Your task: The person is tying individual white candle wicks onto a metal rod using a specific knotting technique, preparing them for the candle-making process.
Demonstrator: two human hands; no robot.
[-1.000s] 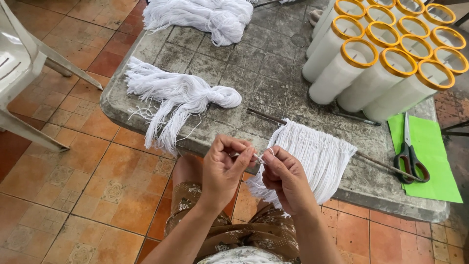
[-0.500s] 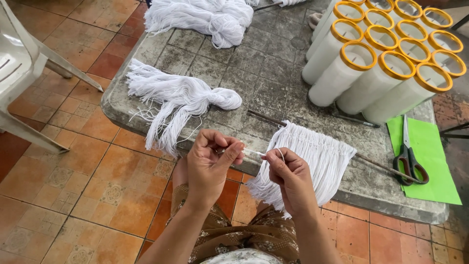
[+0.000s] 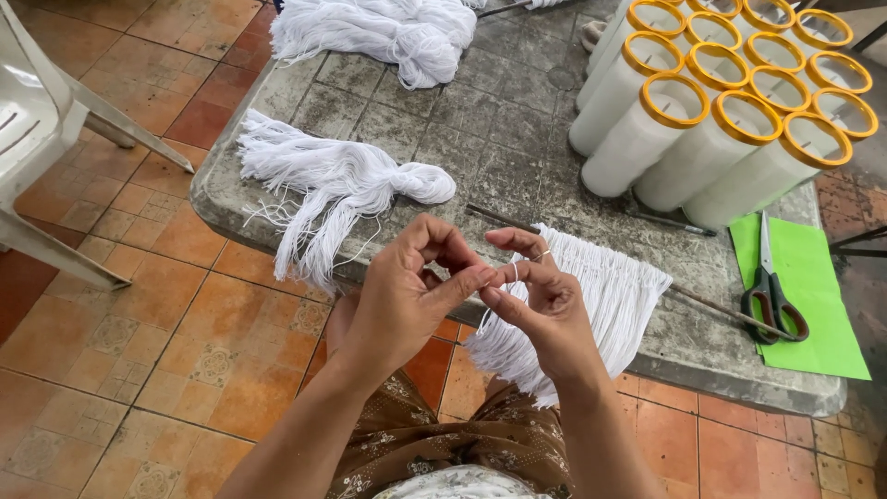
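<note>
We count two hands at work. The left hand (image 3: 407,296) and the right hand (image 3: 540,310) meet fingertip to fingertip just off the near edge of the bench (image 3: 517,157). Between them runs one white strand (image 3: 504,273), looped over the right fingers and pinched by both hands, thumbs pressed to forefingers. Both wrists are bent inward, palms roughly facing each other.

Just behind the right hand hangs one fringe of white strings (image 3: 601,296), strung on one thin dark rod (image 3: 721,310) and spilling over the bench edge. Beyond the left hand, to its left, lies one loose bundle of white yarn (image 3: 337,180); farther off, at the back, we see a second, bigger heap of yarn (image 3: 388,32).

Far to the right of the right hand we have one pair of scissors (image 3: 771,296) lying on one green sheet (image 3: 804,305). Above that stands a cluster of tall white tubes (image 3: 702,148) with yellow rims, tilted toward us; we count about a dozen in view, some cut off by the frame. Their open mouths look pale inside; we cannot tell what they hold.

Well left of the left hand, one white plastic chair (image 3: 37,120) stands on the tiled floor (image 3: 157,351).
</note>
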